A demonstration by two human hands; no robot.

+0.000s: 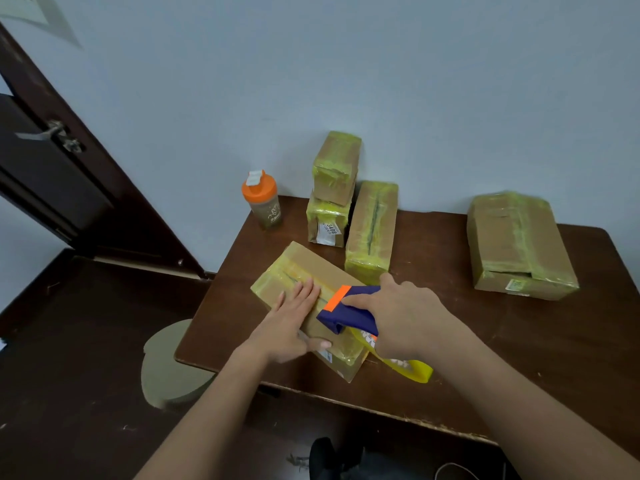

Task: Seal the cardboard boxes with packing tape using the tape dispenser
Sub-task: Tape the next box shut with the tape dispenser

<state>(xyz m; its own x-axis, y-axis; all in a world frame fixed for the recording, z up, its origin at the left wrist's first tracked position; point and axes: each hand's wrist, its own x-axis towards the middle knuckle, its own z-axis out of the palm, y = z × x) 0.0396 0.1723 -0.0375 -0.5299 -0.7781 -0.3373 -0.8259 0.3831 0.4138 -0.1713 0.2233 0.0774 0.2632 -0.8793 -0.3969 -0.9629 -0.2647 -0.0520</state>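
**A:** Right, we're mid-seal. The box in hand [308, 306] lies at the near left corner of the table [450, 341], and the left hand [291, 323] presses flat on its top, fingers straight, thumb against the near side.

**B:** And the right hand [405, 320]?

**A:** Wrapped round the tape dispenser [349, 311], forefinger laid along its blue body. The orange edge sits on the box top, just right of the left hand's fingertips. A yellow part trails off past the box's near end.

**B:** So which step is this?

**A:** Looks like laying a strip along the top seam. Next move, I'd judge: draw the dispenser on to the box's near edge, hold the box firm, then tilt to cut.

**B:** Count them for me.

**A:** Five boxes. Beyond the box in hand, two small ones stacked [334, 188], a long one [372, 230] just right of that stack, and a big one [519, 244] well off to the right. All show yellowish tape. One dispenser. One orange-capped shaker bottle [261, 200] beyond the box, left of the stack.
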